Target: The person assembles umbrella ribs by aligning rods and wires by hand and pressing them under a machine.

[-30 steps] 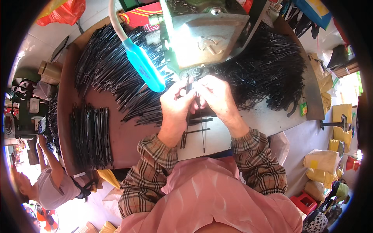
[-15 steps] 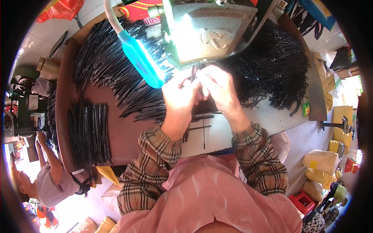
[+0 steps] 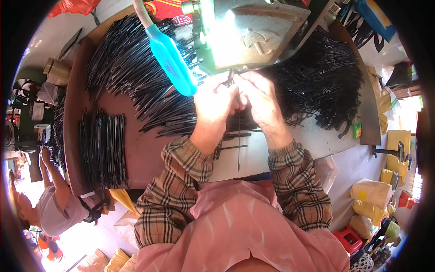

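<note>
Under the metal head of a machine (image 3: 267, 43), both hands are together at a thin dark strip (image 3: 230, 79). My left hand (image 3: 212, 103) is closed on it, its fingers partly washed out by the bright light. My right hand (image 3: 260, 99) pinches the same strip from the other side, fingertips close to the left ones. A thin dark rod (image 3: 239, 145) shows below the hands, over the pale part of the tabletop; whether it joins the strip is hidden.
A blue lamp (image 3: 170, 61) hangs just left of the machine. Heaps of black strips (image 3: 136, 68) lie to the left, more strips (image 3: 324, 77) to the right. A neat bundle (image 3: 103, 149) rests at the table's left. A person (image 3: 59, 206) is at far left.
The view has shifted slightly, so machine and lamp appear further right and higher. Both hands stay together on the strip, whose upper end now sits closer under the machine head.
</note>
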{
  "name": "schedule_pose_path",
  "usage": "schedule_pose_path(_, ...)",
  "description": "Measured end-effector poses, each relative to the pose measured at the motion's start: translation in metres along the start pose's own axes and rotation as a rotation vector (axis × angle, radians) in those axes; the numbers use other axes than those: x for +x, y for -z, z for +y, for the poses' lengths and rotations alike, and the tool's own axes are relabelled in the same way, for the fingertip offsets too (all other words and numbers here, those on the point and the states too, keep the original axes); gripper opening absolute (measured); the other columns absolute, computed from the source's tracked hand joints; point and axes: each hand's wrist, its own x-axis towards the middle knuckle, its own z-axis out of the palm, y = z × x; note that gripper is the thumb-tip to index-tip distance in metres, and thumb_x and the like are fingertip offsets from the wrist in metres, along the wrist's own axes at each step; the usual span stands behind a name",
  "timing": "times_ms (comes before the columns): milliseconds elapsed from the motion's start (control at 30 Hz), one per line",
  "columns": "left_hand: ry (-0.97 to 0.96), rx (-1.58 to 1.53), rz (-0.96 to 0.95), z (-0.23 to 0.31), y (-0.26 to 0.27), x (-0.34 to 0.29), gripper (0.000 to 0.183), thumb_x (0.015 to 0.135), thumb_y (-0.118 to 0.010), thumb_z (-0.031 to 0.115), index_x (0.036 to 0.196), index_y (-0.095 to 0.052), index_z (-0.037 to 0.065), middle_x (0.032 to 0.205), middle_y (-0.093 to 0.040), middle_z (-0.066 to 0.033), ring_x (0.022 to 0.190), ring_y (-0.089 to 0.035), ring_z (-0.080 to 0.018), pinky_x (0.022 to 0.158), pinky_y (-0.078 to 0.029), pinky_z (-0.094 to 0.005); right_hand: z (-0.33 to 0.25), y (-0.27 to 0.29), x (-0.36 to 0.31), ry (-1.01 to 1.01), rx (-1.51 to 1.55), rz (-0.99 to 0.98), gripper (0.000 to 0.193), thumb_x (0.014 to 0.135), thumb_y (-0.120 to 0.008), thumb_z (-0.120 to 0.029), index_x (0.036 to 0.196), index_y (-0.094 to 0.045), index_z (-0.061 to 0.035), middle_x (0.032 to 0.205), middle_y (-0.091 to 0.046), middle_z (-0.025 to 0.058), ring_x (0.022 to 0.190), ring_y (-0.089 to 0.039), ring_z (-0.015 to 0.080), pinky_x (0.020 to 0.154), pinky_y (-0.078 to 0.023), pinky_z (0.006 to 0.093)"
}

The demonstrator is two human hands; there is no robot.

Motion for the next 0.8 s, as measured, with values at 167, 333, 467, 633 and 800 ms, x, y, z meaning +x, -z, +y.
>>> schedule_pose_path(167, 0.033, 0.035, -0.035, 0.003, 0.003, 0.002, 0.028, 0.085, -0.063, 0.005, 0.111, -0.060, -0.006, 0.072, -0.062, -0.0076, 0.051, -0.057, -0.0123, 0.042, -0.042, -0.0204, -0.004, -0.001, 0.002, -0.029, 0.066, 0.012, 0.020, 0.091, -0.062, -0.017, 0.086, -0.061, 0.0022, 0.067, -0.057, 0.0023, 0.048, -0.048, 0.0059, 0.041, -0.038, 0.0206)
schedule_pose_path(333, 0.077, -0.020, -0.077, 0.008, 0.007, -0.006, 0.029, 0.087, -0.062, 0.004, 0.114, -0.058, -0.007, 0.074, -0.062, -0.0086, 0.052, -0.058, -0.0136, 0.042, -0.045, -0.0224, -0.002, -0.002, 0.001, -0.050, 0.102, 0.024, 0.019, 0.091, -0.061, -0.016, 0.087, -0.061, 0.0023, 0.065, -0.055, 0.0021, 0.045, -0.048, 0.0063, 0.039, -0.038, 0.0204)
schedule_pose_path(467, 0.189, -0.023, -0.104, 0.023, 0.015, -0.024, 0.028, 0.088, -0.061, 0.003, 0.114, -0.056, -0.007, 0.076, -0.062, -0.0087, 0.052, -0.058, -0.0142, 0.043, -0.046, -0.0236, -0.005, -0.005, 0.000, -0.096, 0.072, 0.043, 0.018, 0.090, -0.062, -0.016, 0.086, -0.060, 0.0014, 0.063, -0.054, 0.0022, 0.044, -0.047, 0.0060, 0.039, -0.037, 0.0201)
schedule_pose_path(633, 0.389, 0.067, -0.113, 0.032, 0.025, -0.057, 0.024, 0.093, -0.059, 0.014, 0.110, -0.059, -0.003, 0.076, -0.058, -0.0058, 0.047, -0.052, -0.0097, 0.041, -0.039, -0.0213, -0.001, -0.004, -0.001, -0.064, 0.109, 0.053, 0.018, 0.090, -0.063, -0.016, 0.083, -0.058, 0.0003, 0.062, -0.054, 0.0025, 0.043, -0.047, 0.0057, 0.039, -0.037, 0.0198)
schedule_pose_path(800, 0.332, 0.229, -0.152, 0.031, 0.040, -0.056, 0.022, 0.092, -0.062, 0.015, 0.103, -0.063, -0.004, 0.070, -0.057, -0.0036, 0.043, -0.048, -0.0070, 0.038, -0.035, -0.0200, -0.006, -0.005, -0.002, -0.063, 0.065, 0.052, 0.018, 0.091, -0.063, -0.016, 0.086, -0.059, 0.0014, 0.063, -0.054, 0.0023, 0.046, -0.050, 0.0073, 0.042, -0.041, 0.0204)
